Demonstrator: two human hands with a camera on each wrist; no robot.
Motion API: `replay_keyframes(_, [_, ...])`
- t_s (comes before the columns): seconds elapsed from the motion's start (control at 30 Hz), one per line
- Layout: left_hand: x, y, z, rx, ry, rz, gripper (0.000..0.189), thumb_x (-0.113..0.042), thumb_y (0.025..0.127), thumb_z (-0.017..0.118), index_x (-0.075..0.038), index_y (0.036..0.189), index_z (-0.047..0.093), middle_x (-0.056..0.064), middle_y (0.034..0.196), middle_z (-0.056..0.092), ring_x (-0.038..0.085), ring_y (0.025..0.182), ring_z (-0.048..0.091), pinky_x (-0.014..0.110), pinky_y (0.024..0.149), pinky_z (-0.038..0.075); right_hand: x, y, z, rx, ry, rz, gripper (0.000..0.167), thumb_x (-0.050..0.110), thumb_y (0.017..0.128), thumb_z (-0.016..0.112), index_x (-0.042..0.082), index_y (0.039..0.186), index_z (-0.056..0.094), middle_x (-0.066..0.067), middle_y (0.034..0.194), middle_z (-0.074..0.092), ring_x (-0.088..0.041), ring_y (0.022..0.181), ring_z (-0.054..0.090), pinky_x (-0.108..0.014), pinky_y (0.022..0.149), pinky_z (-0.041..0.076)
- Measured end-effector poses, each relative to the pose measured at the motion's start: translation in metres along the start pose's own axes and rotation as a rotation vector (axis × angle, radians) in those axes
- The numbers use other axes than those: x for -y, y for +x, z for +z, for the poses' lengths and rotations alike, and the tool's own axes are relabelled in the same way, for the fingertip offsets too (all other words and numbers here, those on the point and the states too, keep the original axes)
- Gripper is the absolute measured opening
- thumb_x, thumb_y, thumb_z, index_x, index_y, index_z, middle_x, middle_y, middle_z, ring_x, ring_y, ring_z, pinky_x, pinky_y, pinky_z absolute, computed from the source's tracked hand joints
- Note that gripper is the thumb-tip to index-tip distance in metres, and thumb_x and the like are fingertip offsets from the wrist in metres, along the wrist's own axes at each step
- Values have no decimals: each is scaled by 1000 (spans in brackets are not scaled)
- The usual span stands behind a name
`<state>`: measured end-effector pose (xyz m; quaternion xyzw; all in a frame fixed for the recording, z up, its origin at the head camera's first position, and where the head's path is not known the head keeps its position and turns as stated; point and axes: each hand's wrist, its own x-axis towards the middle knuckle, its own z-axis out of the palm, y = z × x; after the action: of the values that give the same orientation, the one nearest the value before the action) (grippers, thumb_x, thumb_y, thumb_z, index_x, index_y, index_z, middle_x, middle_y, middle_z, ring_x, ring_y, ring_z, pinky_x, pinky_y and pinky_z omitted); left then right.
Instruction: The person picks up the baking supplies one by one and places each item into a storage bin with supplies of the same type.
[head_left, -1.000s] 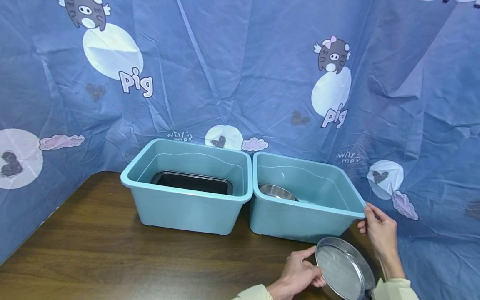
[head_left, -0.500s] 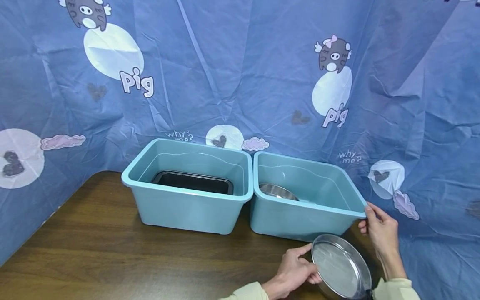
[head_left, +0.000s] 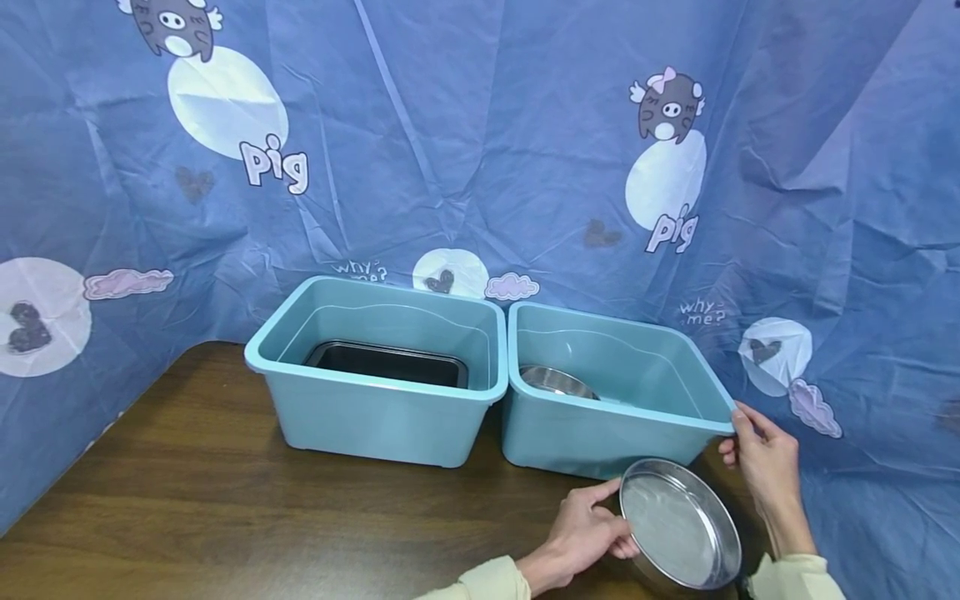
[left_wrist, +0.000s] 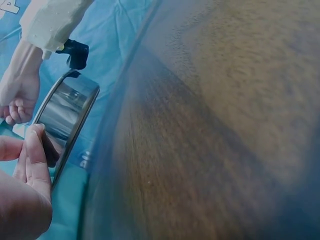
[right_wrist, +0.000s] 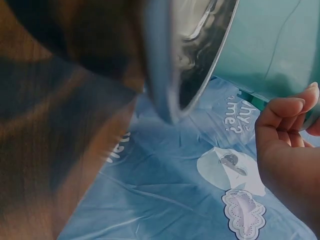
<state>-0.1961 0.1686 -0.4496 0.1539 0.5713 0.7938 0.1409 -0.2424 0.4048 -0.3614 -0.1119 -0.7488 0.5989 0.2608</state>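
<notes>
My left hand [head_left: 579, 532] pinches the near-left side of a round, shallow metal sieve [head_left: 675, 523], thumb and fingers at its rim. The sieve is tilted, its grey mesh-like bottom facing up in the head view, its shiny side wall [left_wrist: 65, 110] showing in the left wrist view. It overlaps the lower front of the right blue-green bin [head_left: 577, 437]. My right hand [head_left: 768, 462] grips that bin's near-right rim corner. Inside this bin, at the left, lies another round metal piece [head_left: 557, 382], partly hidden by the front wall.
A matching blue-green bin [head_left: 375, 425] stands close beside it on the left, with a black rectangular pan [head_left: 386, 365] inside. Both bins stand on a brown wooden table [head_left: 247, 517]. A blue printed cloth [head_left: 450, 150] hangs behind and on the sides.
My left hand and the sieve have shifted slightly left and up in the head view, closer to the right bin's front. The right hand keeps its hold on the bin's corner.
</notes>
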Motion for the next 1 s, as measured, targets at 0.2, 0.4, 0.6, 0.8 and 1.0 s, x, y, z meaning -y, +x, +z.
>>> replay_keyframes(0.2, [-4,-2,-2,5,-12,-17,64,13,83,65,4,145,55,14,66,70,8,54,65,19,53,54,-2,1,0,8,-2,-17,42,12,108,51,-15,140,50,3,54,58,-3,42,52,-17,40,45])
replay_keyframes(0.4, [-7,-4,-3,10,-32,-5,65,13,83,64,4,146,53,15,67,70,6,54,64,17,53,54,-2,2,0,4,19,2,42,13,108,52,-13,140,50,2,54,59,-4,43,53,-17,40,46])
replay_keyframes(0.6, [-11,-5,-4,6,-33,-6,64,11,84,66,2,147,55,14,66,71,6,54,64,17,53,53,0,1,0,-5,5,24,41,13,108,52,-12,141,51,2,53,59,-4,42,53,-18,40,46])
replay_keyframes(0.8, [-14,-7,-3,21,-42,0,63,11,86,66,2,147,55,14,67,71,6,54,64,17,53,53,1,0,-1,-4,-9,27,42,14,108,52,-11,141,51,2,53,59,-5,41,53,-18,40,46])
replay_keyframes(1.0, [-19,-9,-5,36,-39,11,62,11,87,67,1,147,55,15,68,71,7,55,65,18,54,54,1,0,0,-4,1,32,40,14,108,53,-10,140,51,1,53,59,-5,41,53,-18,40,47])
